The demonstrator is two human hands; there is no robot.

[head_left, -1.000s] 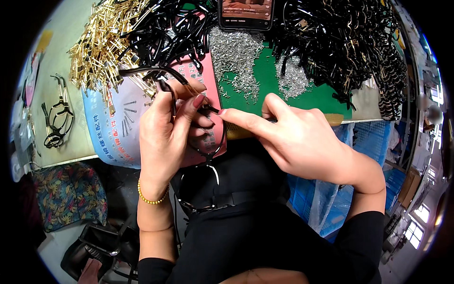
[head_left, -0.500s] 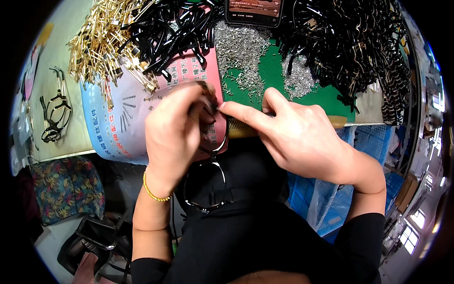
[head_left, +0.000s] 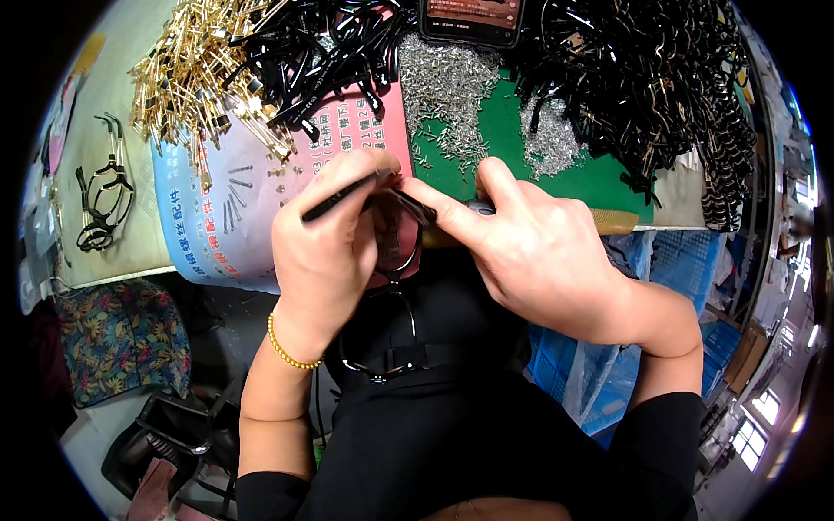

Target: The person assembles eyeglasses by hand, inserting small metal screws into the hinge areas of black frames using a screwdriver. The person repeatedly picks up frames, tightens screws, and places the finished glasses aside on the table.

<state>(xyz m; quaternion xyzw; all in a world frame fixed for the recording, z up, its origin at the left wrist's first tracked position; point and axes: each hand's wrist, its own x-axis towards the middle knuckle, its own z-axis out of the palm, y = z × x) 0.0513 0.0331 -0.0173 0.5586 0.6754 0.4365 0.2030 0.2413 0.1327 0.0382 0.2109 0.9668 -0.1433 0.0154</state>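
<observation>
My left hand [head_left: 323, 239] is closed on a pair of glasses with dark rims; the eyeglass frame [head_left: 395, 280] hangs below the fingers, its lower rim over my black clothing. Across the left fingers lies a slim black temple arm [head_left: 341, 196], slanting up to the pinched fingertips. From the right, my right hand [head_left: 556, 252] reaches in with its index fingertip at that same spot. Its other fingers curl round a small object with a grey and black end [head_left: 479, 207], mostly hidden in the palm. The fingers cover the joint between temple and frame.
Gold temple arms [head_left: 204, 74] and black temple arms [head_left: 321, 65] are heaped at the back left. Small silver screws [head_left: 447, 95] are spread on a green mat [head_left: 599, 178] below a phone [head_left: 471, 22]. More dark frame parts [head_left: 625, 82] pile up at right. Assembled glasses [head_left: 106, 195] lie far left.
The left hand has turned, and the black temple arm, blurred among the fingers before, now shows lying across them. The right index finger has stayed at the fingertips of the left hand.
</observation>
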